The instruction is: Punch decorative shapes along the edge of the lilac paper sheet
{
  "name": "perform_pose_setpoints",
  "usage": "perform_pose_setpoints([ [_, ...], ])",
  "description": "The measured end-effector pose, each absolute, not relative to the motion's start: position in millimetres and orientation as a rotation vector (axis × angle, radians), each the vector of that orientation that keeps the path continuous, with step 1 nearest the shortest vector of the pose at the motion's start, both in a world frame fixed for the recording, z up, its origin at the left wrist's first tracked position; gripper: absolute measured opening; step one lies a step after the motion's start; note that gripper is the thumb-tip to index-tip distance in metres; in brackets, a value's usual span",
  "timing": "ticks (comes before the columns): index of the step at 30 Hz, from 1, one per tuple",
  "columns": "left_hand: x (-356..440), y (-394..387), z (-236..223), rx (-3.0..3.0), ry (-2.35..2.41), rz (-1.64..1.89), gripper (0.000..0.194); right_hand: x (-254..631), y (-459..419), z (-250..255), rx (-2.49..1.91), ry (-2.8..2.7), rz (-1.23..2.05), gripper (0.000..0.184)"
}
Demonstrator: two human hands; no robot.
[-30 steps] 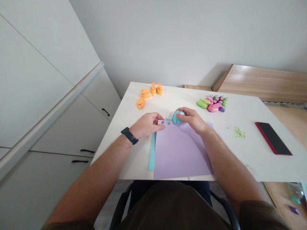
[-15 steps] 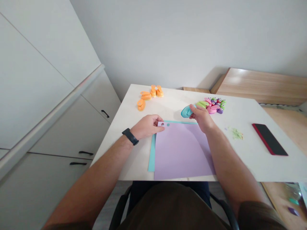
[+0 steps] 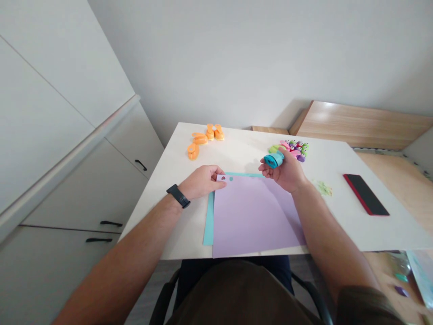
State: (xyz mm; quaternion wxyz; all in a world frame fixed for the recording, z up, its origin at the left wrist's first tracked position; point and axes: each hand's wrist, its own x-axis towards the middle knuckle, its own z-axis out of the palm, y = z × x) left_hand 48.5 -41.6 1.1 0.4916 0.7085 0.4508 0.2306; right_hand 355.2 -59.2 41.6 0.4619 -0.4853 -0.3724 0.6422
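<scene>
A lilac paper sheet [image 3: 252, 216] lies on a teal sheet [image 3: 209, 221] on the white table [image 3: 338, 212]. Two small holes show near the lilac sheet's far left corner. My left hand [image 3: 202, 181], with a black wristband, pinches that corner with closed fingers. My right hand [image 3: 286, 174] is raised just above the table past the paper's far edge, fingers curled round a teal paper punch [image 3: 274, 159] turned on its side.
Several orange punches [image 3: 203, 136] lie at the table's far left. A cluster of green, pink and purple punches [image 3: 293, 148] sits behind my right hand. Green paper scraps [image 3: 324, 188] and a dark phone [image 3: 365, 200] lie to the right. White cabinets stand on the left.
My right hand lifted the teal punch off the lilac sheet's far edge, carried it right and turned it over. My left hand stayed on the corner.
</scene>
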Motion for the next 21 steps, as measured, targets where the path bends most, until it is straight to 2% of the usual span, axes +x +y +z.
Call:
perform_pose_setpoints([
  [9, 48, -40, -2, 1.775, 1.084, 0.528, 0.033, 369, -65, 48, -1.031, -0.616, 1.597, 0.032],
  [17, 49, -42, 5, 1.815, 1.116, 0.505, 0.033, 378, -78, 51, -1.114, -0.69, 1.479, 0.037],
  [21, 48, -46, 14, 1.836, 1.071, 0.358, 0.035, 381, -89, 51, -1.182, -0.768, 1.437, 0.044],
])
